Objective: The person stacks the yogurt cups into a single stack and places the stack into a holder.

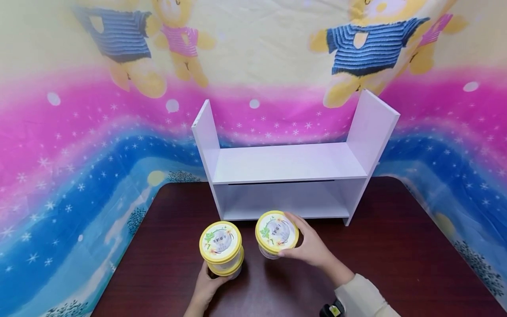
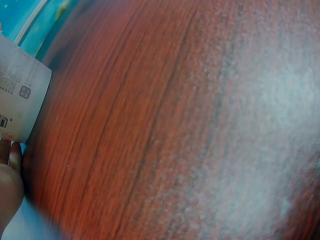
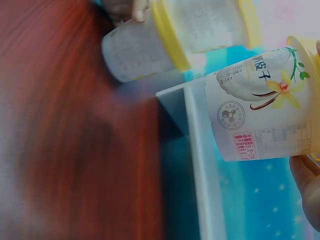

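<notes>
Two white paper tubs with yellow lids stand one on top of the other at the front left of the shelf in the head view. My left hand (image 1: pixel 207 284) grips the lower tub (image 1: pixel 236 271) near its lid; the upper tub (image 1: pixel 220 243) sits on that lid. To the right, my right hand (image 1: pixel 309 246) holds a third tub (image 1: pixel 276 233) by its yellow rim, thumb in front and fingers behind. Its printed side, with a vanilla flower, faces the right wrist camera, and its base is raised above the table level.
A white two-tier shelf (image 1: pixel 291 163) stands at the back of the dark red wooden table (image 1: pixel 158 264), its lower front edge just behind the tubs. A patterned cloth (image 1: pixel 269 66) with bears and snowflakes hangs behind and at both sides.
</notes>
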